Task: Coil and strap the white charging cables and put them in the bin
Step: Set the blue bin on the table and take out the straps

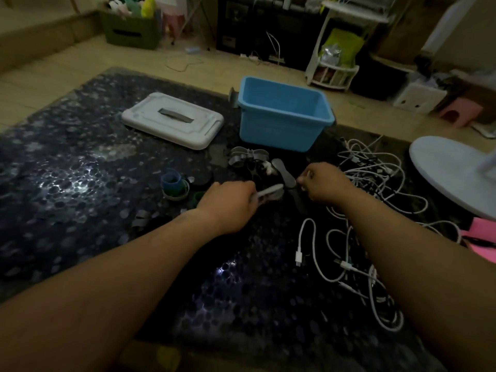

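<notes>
My left hand (pixel 230 204) grips a coiled white cable (pixel 269 193) over the dark mat, just in front of the blue bin (pixel 281 114). My right hand (pixel 323 183) pinches the end of a grey strap (pixel 285 177) that runs toward the coil. A loose tangle of white charging cables (pixel 367 183) lies to the right, and more of them (pixel 346 267) trail toward me beside my right forearm. Several grey straps (pixel 247 157) lie in a heap between the bin and my hands.
The bin's white lid (pixel 171 119) lies on the mat to the left of the bin. Small rolls of tape (pixel 174 185) sit left of my left hand. A round white fan base (pixel 456 170) stands at the right edge. Shelves and boxes line the far floor.
</notes>
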